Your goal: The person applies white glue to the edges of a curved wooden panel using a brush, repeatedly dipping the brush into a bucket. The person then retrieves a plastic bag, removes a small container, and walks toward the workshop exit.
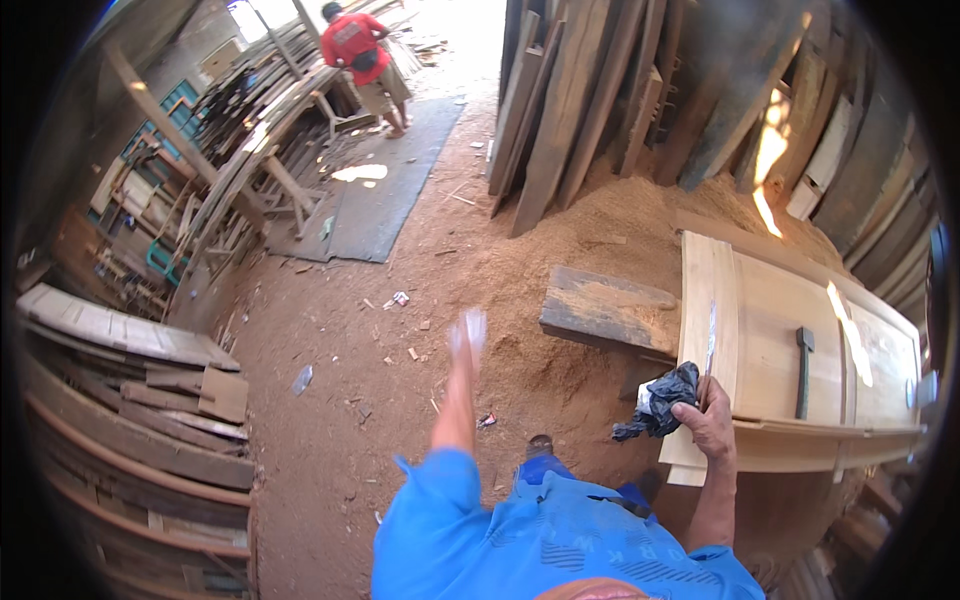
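Note:
My right hand is closed on a crumpled black plastic bag, with a whitish patch showing at its left side. Just above that hand runs a thin greyish strip; whether I hold it or it lies on the wood cannot be made out. Stretched forward over the dirt floor, my left hand is smeared by motion, so its fingers cannot be read. To the right lies a pale wooden door panel, and on it rests a dark hammer-like tool.
A thick worn beam juts out left of the panel, over a sawdust heap. Planks lean behind it. Stacked boards stand at the left. Farther off, a person in a red shirt stands by a timber pile.

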Motion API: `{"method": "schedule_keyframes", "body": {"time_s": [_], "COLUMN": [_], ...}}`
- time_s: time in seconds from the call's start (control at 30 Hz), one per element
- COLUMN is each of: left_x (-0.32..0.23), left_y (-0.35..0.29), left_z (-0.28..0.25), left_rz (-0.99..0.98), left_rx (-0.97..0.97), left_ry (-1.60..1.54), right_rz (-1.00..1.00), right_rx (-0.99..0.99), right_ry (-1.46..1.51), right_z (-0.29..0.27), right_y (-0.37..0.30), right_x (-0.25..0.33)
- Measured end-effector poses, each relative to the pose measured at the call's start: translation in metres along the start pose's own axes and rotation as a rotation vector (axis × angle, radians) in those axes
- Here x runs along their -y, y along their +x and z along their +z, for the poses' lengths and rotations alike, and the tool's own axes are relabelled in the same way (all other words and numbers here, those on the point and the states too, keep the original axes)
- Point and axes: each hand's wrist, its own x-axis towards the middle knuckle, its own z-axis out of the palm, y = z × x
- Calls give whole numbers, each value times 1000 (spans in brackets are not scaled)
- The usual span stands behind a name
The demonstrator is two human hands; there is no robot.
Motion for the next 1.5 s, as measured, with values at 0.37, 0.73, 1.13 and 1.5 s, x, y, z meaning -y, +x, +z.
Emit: {"method": "schedule_keyframes", "body": {"time_s": [0.37,0.73,1.13,1.5], "left_x": [-53,-26,-2,-23], "left_y": [-105,-256,-266,-283], "left_z": [300,337,330,337], "left_rz": [-103,-108,-348,-644], "left_rx": [1094,1238,1348,1019], "left_ry": [792,483,183,6], "right_rz": [-117,-253,-261,-278], "right_rx": [-373,-371,-533,-456], "right_ry": [-740,-317,-291,-140], "right_z": [22,49,32,18], "right_y": [9,-4,-33,-31], "right_x": [-1,18,11,6]}}
